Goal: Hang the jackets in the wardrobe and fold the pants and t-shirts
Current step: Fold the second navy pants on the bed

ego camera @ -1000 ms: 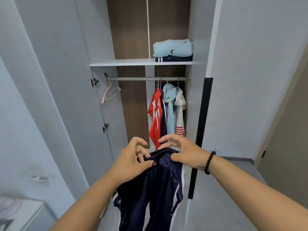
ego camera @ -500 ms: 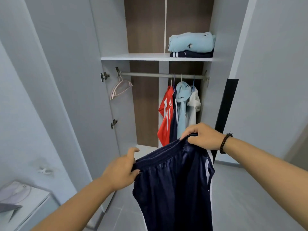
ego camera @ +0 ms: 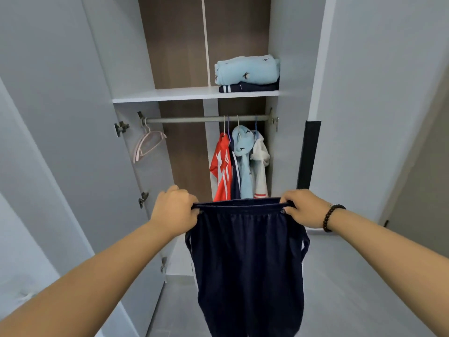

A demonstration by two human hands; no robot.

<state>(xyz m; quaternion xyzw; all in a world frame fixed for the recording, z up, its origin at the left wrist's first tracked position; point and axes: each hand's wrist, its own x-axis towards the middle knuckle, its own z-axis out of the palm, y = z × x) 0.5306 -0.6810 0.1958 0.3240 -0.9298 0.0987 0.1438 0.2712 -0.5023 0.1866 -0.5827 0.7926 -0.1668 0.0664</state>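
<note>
Jackets [ego camera: 239, 164] hang at the rail's right end; folded clothes [ego camera: 247, 72] sit at the shelf's right end. We grip navy pants [ego camera: 247, 263] by the waistband, left hand [ego camera: 173, 211] and right hand [ego camera: 303, 207] clenched on its corners. Folding not yet begun.

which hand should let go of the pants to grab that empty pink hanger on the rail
Left, probably. The pink hanger hangs at the rail's left end, above the left hand. The right hand grips the far corner of the pants waistband and would have to cross over.
</note>
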